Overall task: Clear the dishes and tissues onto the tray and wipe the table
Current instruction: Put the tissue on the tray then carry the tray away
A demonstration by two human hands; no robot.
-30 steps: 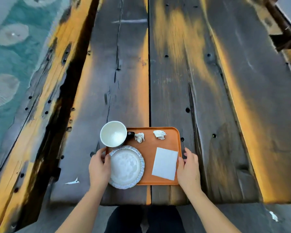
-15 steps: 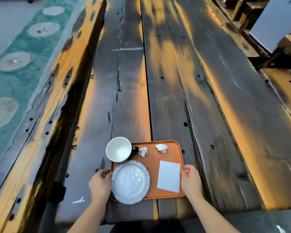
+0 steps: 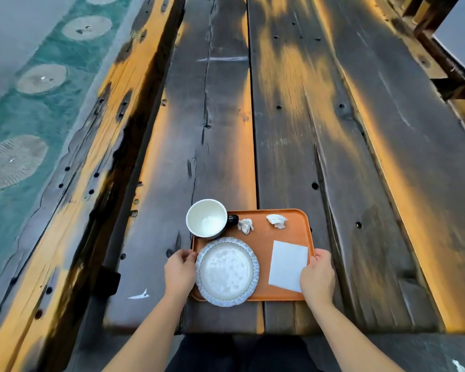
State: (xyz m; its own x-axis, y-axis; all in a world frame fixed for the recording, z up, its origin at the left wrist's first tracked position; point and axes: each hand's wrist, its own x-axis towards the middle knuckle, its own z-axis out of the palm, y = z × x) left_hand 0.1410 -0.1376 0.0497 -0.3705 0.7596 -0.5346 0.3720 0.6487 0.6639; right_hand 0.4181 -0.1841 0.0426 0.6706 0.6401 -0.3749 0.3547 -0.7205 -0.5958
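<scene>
The tray [image 3: 260, 237] sat at the near edge of the table [image 3: 293, 130], at 6 o'clock in view. The left hand [image 3: 179, 272] clasped its left rim and the right hand [image 3: 317, 277] clasped its right rim. On the tray, the plate [image 3: 227, 271] lay at 7 o'clock, its edge past the near rim; the cup [image 3: 207, 221] stood at 11, two crumpled tissues [image 3: 276, 220] at 12 to 1, and a flat napkin [image 3: 287, 264] at 4.
</scene>
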